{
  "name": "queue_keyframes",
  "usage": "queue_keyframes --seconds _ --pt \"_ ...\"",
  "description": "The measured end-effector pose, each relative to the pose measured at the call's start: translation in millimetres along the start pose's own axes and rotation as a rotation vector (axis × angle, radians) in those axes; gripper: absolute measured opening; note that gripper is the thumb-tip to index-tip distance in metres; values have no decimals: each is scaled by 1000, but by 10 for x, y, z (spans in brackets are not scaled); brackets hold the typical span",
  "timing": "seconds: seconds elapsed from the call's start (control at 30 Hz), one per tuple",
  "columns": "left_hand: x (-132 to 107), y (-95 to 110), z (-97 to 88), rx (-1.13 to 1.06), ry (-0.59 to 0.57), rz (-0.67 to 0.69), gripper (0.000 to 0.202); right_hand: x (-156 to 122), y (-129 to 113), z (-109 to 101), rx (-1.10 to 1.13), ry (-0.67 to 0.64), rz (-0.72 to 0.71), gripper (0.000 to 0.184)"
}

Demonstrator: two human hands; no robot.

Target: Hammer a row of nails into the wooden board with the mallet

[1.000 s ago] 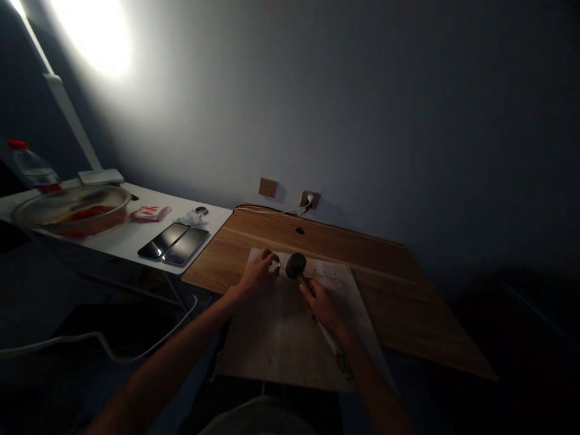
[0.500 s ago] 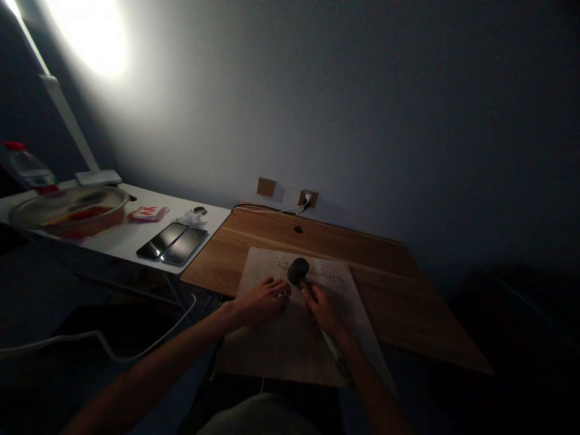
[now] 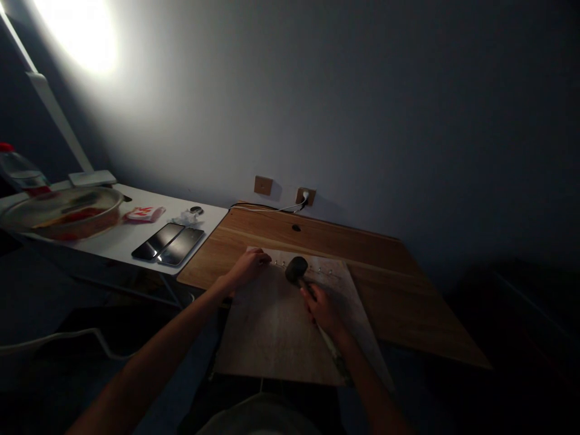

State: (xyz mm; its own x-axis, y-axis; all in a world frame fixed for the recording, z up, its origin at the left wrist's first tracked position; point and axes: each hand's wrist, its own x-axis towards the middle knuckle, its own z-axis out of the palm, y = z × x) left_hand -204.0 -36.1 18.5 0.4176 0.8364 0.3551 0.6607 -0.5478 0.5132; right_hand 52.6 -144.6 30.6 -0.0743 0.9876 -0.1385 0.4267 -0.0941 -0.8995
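at the left, a careful pair of fingers would steady one pin by its lower part, upright, and then draw clear of the striking line. in the middle, the mallet (image 3: 296,270) would probably serve best with short, square taps, its head brought down flat so that no pin leans. the far part of the board (image 3: 260,332) looks the sounder place to strike, since the near part seems to reach past the front edge of the wooden table (image 3: 385,302).

the left hand (image 3: 254,264) is at the board's far left corner, fingers curled and bunched; the light is too dim to tell whether they pinch anything. just to its right, small shiny pins (image 3: 276,263) form a loose row along the far side of the board, more of them beyond the mallet head. the right hand (image 3: 322,309) is wrapped around the mallet's handle, close below the dark head, which is among the pins; whether it touches the board cannot be told. the handle's lower end runs back beneath the right forearm.
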Motion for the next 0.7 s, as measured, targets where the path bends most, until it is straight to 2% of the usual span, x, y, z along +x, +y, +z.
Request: queue_keyframes --seconds 0.1,0.23,0.47,0.7 --pt "28 -35 40 -46 52 -37 22 -5 -13 -6 15 -3 14 38" --pt "63 -85 53 -102 65 -96 23 -9 -17 -9 19 -11 17 38" --pt "8 -75 88 -94 87 -79 24 2 -2 -7 26 -5 25 41" --pt "-16 -85 130 -91 30 -56 32 9 23 6 38 -7 13 43"
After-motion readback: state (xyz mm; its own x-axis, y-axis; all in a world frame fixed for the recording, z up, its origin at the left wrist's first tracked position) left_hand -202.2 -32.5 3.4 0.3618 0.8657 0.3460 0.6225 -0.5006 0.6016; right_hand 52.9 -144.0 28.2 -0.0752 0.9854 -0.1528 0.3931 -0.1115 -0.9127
